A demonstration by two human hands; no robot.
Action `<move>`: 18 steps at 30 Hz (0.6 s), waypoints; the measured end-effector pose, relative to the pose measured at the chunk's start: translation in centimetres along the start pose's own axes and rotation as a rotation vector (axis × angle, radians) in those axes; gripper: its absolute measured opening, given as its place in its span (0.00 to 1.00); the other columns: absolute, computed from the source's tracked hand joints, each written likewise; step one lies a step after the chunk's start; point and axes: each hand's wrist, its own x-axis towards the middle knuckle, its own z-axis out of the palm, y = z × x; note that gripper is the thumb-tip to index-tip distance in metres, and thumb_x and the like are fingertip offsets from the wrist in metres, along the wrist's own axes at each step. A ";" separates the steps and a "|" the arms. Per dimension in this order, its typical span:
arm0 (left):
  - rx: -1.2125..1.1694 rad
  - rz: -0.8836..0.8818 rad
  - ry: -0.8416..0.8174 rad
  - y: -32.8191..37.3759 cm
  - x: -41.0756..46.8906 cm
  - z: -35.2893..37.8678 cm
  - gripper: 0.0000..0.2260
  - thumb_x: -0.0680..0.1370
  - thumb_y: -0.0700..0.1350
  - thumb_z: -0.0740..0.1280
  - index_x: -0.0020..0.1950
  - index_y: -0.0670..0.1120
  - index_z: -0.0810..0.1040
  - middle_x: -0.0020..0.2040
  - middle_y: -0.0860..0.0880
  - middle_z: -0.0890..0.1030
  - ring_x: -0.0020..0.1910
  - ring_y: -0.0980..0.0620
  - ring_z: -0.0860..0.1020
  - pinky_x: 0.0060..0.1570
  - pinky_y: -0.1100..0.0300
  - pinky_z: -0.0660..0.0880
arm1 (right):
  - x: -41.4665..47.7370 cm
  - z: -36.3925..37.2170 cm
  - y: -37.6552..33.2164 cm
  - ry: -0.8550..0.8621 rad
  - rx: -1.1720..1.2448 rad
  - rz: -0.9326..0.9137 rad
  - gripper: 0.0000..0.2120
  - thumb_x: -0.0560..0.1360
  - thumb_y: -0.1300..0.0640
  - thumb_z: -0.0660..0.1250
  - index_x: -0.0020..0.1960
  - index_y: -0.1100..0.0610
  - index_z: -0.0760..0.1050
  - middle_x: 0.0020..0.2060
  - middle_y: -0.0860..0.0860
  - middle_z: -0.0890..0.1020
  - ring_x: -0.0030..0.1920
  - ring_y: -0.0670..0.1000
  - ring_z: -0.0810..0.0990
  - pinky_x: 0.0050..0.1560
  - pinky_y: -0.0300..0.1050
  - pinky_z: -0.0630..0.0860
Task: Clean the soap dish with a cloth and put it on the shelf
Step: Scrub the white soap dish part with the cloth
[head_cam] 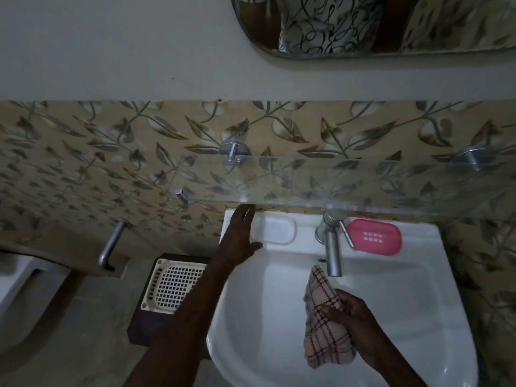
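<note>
- White-gridded plastic basket in a dark frame (173, 286) sits on the floor just left of the sink. Anything knocked off that side could land in or beside it.
- On the back-left ledge of the white ceramic sink (268, 317), the left hand (243, 236) lies flat and released, fingers straight, grasping nothing. Its fingertips are close below the shelf edge, so a careless lift could knock them against glass.
- Clear glass shelf (307, 185) is hard to read against the leaf-patterned tiles. A dish set too near its front lip could slide off.
- Chrome tap (332, 247) stands between the left hand and the dish, so a reach across may catch its lever and start water.
- Pale checked cloth (324, 325) is bunched in the right hand (360, 322), which grasps it over the basin. Its loose end near the spout could snag or get soaked.
- Pink oval plastic soap dish (374, 238) rests on the back-right ledge, just beside the tap, untouched. If soapy, it may slip from a one-handed lift into the basin.
</note>
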 end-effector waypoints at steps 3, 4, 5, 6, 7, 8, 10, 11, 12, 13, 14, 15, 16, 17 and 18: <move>0.077 0.096 -0.146 -1.4 1.5 0.5 0.47 0.67 0.46 0.79 0.79 0.39 0.57 0.78 0.39 0.59 0.77 0.42 0.59 0.76 0.51 0.59 | -0.7 -1.1 0.1 0.010 0.010 -0.002 0.19 0.60 0.57 0.79 0.50 0.58 0.84 0.48 0.63 0.86 0.46 0.61 0.85 0.45 0.50 0.81; 0.078 0.100 -0.168 -1.6 1.7 0.7 0.47 0.68 0.46 0.79 0.79 0.40 0.56 0.78 0.40 0.59 0.77 0.43 0.59 0.75 0.54 0.59 | -0.8 -1.5 0.1 0.014 0.008 -0.003 0.16 0.63 0.59 0.79 0.50 0.58 0.85 0.47 0.63 0.86 0.46 0.61 0.85 0.46 0.51 0.81; 0.072 0.102 -0.178 -1.7 1.9 1.1 0.46 0.68 0.46 0.78 0.79 0.41 0.56 0.78 0.40 0.59 0.76 0.44 0.60 0.73 0.58 0.58 | -0.9 -1.8 0.1 0.022 0.007 -0.005 0.13 0.65 0.62 0.78 0.49 0.57 0.85 0.47 0.62 0.86 0.46 0.61 0.85 0.48 0.52 0.81; 0.058 0.096 -0.178 -1.7 2.0 1.3 0.45 0.69 0.47 0.78 0.79 0.41 0.56 0.78 0.41 0.58 0.76 0.44 0.61 0.71 0.61 0.58 | -1.0 -2.1 0.2 0.033 0.001 -0.008 0.13 0.65 0.63 0.77 0.50 0.57 0.85 0.47 0.62 0.86 0.47 0.61 0.85 0.50 0.54 0.80; 0.038 0.080 -0.174 -1.5 2.1 1.4 0.45 0.70 0.47 0.78 0.79 0.41 0.56 0.77 0.41 0.59 0.75 0.45 0.63 0.69 0.63 0.59 | -1.0 -2.4 0.3 0.040 -0.006 -0.011 0.14 0.65 0.62 0.78 0.50 0.57 0.85 0.48 0.62 0.86 0.48 0.63 0.85 0.52 0.56 0.80; 0.009 0.057 -0.170 -1.3 2.0 1.5 0.45 0.69 0.48 0.78 0.79 0.41 0.57 0.75 0.41 0.61 0.72 0.45 0.65 0.67 0.64 0.61 | -1.1 -2.7 0.5 0.046 -0.009 -0.011 0.16 0.64 0.59 0.79 0.51 0.58 0.84 0.48 0.63 0.86 0.49 0.64 0.84 0.54 0.59 0.79; -0.095 -0.012 -0.145 -0.7 1.3 1.6 0.44 0.67 0.48 0.80 0.77 0.42 0.61 0.70 0.43 0.64 0.68 0.47 0.67 0.63 0.65 0.65 | -1.3 -3.0 0.4 0.065 -0.002 -0.017 0.20 0.61 0.54 0.78 0.51 0.59 0.84 0.48 0.63 0.86 0.50 0.65 0.84 0.55 0.61 0.79; -0.156 -0.048 -0.124 -0.3 0.6 1.7 0.44 0.65 0.49 0.81 0.76 0.43 0.64 0.68 0.44 0.65 0.67 0.48 0.68 0.62 0.65 0.65 | -1.4 -3.3 0.4 0.076 -0.001 -0.015 0.19 0.62 0.55 0.78 0.51 0.60 0.83 0.48 0.63 0.86 0.50 0.65 0.84 0.55 0.61 0.79; -0.210 -0.079 -0.098 0.1 -0.4 2.0 0.44 0.63 0.49 0.82 0.75 0.44 0.66 0.67 0.45 0.66 0.66 0.50 0.68 0.63 0.65 0.64 | -1.4 -3.5 0.5 0.091 0.001 -0.008 0.17 0.64 0.59 0.78 0.52 0.60 0.83 0.48 0.63 0.86 0.50 0.65 0.84 0.56 0.62 0.79; -0.256 -0.105 -0.078 0.5 -1.6 2.5 0.44 0.62 0.50 0.82 0.73 0.45 0.67 0.66 0.47 0.67 0.66 0.52 0.68 0.64 0.66 0.63 | -1.6 -3.8 0.6 0.104 0.004 0.000 0.14 0.67 0.62 0.76 0.52 0.61 0.83 0.48 0.63 0.86 0.50 0.65 0.84 0.56 0.62 0.78; -0.299 -0.129 -0.064 0.9 -2.8 3.1 0.43 0.61 0.50 0.83 0.72 0.46 0.68 0.65 0.48 0.68 0.65 0.53 0.68 0.65 0.65 0.64 | -1.7 -4.1 0.6 0.116 0.004 0.009 0.13 0.68 0.64 0.75 0.53 0.63 0.82 0.48 0.63 0.86 0.50 0.65 0.84 0.56 0.63 0.78; -0.346 -0.149 -0.057 1.5 -4.2 3.9 0.42 0.60 0.50 0.83 0.70 0.46 0.69 0.65 0.49 0.68 0.64 0.54 0.69 0.65 0.64 0.66 | -1.8 -4.4 0.6 0.128 0.001 0.012 0.14 0.68 0.64 0.75 0.53 0.63 0.82 0.48 0.63 0.86 0.50 0.65 0.84 0.57 0.63 0.78; -0.390 -0.166 -0.058 2.1 -5.7 4.7 0.41 0.59 0.50 0.84 0.68 0.47 0.69 0.64 0.50 0.69 0.63 0.55 0.69 0.64 0.62 0.68 | -2.0 -4.6 0.7 0.142 -0.005 0.013 0.17 0.66 0.62 0.77 0.54 0.63 0.82 0.48 0.63 0.86 0.50 0.65 0.84 0.56 0.63 0.78; -0.420 -0.171 -0.064 2.8 -6.9 5.3 0.41 0.59 0.49 0.84 0.67 0.47 0.68 0.64 0.51 0.70 0.62 0.56 0.69 0.63 0.61 0.69 | -2.0 -4.8 0.7 0.157 -0.010 0.014 0.20 0.64 0.59 0.79 0.54 0.63 0.82 0.48 0.63 0.86 0.50 0.65 0.84 0.56 0.63 0.78; -0.435 -0.166 -0.074 3.5 -8.1 6.1 0.40 0.60 0.49 0.83 0.67 0.48 0.68 0.64 0.51 0.70 0.61 0.59 0.69 0.62 0.61 0.70 | -2.2 -5.1 0.7 0.175 -0.014 0.022 0.20 0.64 0.59 0.79 0.55 0.62 0.81 0.48 0.63 0.86 0.50 0.65 0.84 0.55 0.63 0.79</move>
